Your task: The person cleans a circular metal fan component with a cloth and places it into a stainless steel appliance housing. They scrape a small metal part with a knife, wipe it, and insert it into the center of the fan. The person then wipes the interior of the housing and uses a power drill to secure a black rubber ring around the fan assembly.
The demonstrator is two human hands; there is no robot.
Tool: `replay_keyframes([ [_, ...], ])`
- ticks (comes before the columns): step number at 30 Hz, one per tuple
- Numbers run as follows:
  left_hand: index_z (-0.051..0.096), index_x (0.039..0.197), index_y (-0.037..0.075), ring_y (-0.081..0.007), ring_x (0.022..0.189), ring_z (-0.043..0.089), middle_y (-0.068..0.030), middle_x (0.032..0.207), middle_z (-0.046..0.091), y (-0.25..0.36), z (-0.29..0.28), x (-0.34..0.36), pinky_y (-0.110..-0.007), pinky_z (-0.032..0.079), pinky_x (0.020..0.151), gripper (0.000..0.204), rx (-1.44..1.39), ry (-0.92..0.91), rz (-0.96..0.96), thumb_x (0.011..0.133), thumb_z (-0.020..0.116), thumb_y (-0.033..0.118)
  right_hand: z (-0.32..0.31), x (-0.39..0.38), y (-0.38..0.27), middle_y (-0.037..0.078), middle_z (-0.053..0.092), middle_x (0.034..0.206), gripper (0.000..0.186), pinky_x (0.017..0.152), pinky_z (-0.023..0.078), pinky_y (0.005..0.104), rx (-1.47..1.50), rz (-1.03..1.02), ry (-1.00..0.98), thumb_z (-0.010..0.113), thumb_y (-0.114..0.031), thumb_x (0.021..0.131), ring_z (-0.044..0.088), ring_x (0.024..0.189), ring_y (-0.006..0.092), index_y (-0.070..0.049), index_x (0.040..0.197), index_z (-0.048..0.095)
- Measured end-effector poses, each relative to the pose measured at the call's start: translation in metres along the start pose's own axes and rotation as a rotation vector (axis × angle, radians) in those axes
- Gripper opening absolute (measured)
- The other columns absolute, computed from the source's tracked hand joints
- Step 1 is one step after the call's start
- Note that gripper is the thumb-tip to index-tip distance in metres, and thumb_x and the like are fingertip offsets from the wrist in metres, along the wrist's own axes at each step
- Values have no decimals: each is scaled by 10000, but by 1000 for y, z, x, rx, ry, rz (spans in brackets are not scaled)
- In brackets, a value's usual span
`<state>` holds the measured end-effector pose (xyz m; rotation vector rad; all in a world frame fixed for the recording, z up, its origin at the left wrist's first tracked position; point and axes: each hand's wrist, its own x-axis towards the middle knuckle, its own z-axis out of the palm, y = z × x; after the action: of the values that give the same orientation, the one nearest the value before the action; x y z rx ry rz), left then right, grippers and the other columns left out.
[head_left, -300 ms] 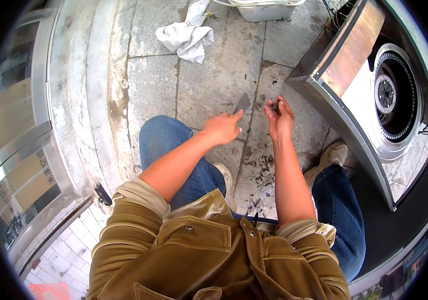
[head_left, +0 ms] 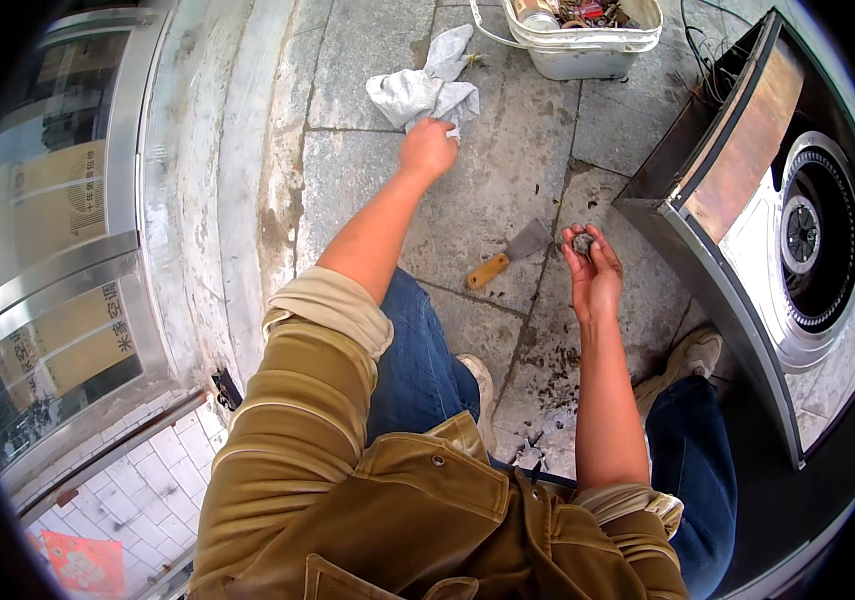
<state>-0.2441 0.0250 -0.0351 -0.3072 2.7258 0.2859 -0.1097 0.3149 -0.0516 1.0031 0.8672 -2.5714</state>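
In the head view, the left hand (head_left: 429, 148) is seen stretched far forward at the end of a bare forearm, its fingers curled down onto the near edge of a crumpled grey rag (head_left: 424, 92) that lies on the stone paving (head_left: 348, 190); the rag is touched and seemingly pinched at its lower fold, though how firmly it is gripped cannot be told; the right hand (head_left: 592, 270) is held up with the palm turned inward, the fingers bent round a small dark lump (head_left: 582, 243) of grimy matter that is cupped at the fingertips; between the two hands, on the paving, a scraper (head_left: 510, 254) with an orange wooden handle and a flat metal blade is lying untouched, its blade pointing toward the right hand; a white plastic tub (head_left: 588, 40) holding cans and odd bits is set beyond the rag, just to its right and apart from it; a gas stove (head_left: 778, 230) with a dark casing, a steel top and a round burner is seen tilted at the right, near the right hand but not touched by it; dark crumbs (head_left: 553, 385) are scattered on the paving below the right forearm; blue jeans, a pale shoe and rolled tan sleeves are seen at the lower edge; a glazed metal door frame (head_left: 98, 260) is seen along the left.
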Motion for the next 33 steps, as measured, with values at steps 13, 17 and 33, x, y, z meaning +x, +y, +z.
replay_keyframes([
  [13,638,1130,86,-275,914,658,-129,1019,677,0,-5,8,-371,503,800,356,-107,22,81,820,695,253,19,-13,-11,258,537,1270,348,933,526,385,68,79,-156,315,-50,1010,581,1150,356,119,1292,428],
  [17,659,1079,62,-187,786,621,-66,873,642,60,-51,-86,-301,485,730,275,-571,-88,213,825,715,151,33,-14,-4,248,546,1259,338,935,522,368,50,122,-172,329,-37,1002,584,1145,335,117,1281,443],
  [33,685,1083,11,-129,994,609,-79,1091,664,95,-5,-133,-264,519,801,234,-1260,-286,193,876,586,-35,70,-36,5,170,622,1095,232,932,519,390,194,205,-237,451,-28,962,633,995,245,84,1144,540],
])
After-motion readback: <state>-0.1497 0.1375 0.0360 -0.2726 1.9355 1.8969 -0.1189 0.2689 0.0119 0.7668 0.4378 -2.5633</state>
